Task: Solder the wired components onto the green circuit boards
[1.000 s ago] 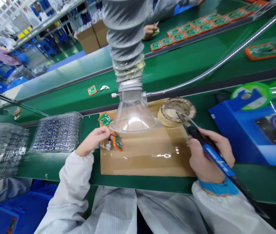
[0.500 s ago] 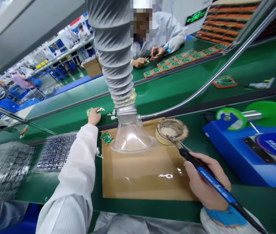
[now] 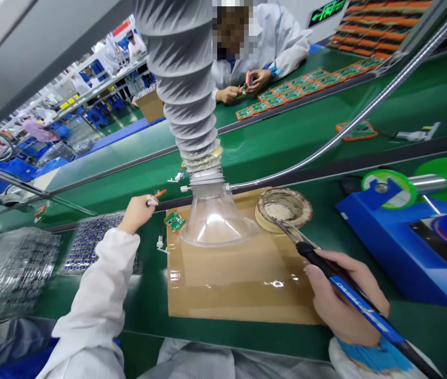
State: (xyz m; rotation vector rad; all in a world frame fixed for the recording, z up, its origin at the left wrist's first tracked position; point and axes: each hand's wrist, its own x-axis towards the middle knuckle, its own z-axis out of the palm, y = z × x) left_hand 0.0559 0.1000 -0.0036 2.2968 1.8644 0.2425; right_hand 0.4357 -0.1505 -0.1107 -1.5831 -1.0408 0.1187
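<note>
My right hand [image 3: 349, 300] is wrapped round the blue-and-black handle of a soldering iron [image 3: 365, 309]. The iron's tip is at the rim of a round, brown-stained dish [image 3: 282, 209]. At the left, my left hand [image 3: 139, 213] pinches a circuit board [image 3: 161, 193], seen nearly edge-on as an orange strip with a white connector by the fingertips. It is raised near the belt's front edge. Another green circuit board [image 3: 175, 221] lies at the cardboard's upper left corner, its white connector [image 3: 160, 242] beside it.
A clear fume hood [image 3: 219, 226] hangs over the brown cardboard [image 3: 243, 295]. A blue solder-wire machine [image 3: 397, 247] stands right. Component trays [image 3: 89, 247] lie left. Across the green belt [image 3: 286, 142], a co-worker's hands [image 3: 243, 89] hold a part behind rows of boards [image 3: 298, 89].
My left hand has come back from the belt toward me and left, lifting the circuit board with it. My right hand keeps the soldering iron at the dish, with its tip shifted slightly.
</note>
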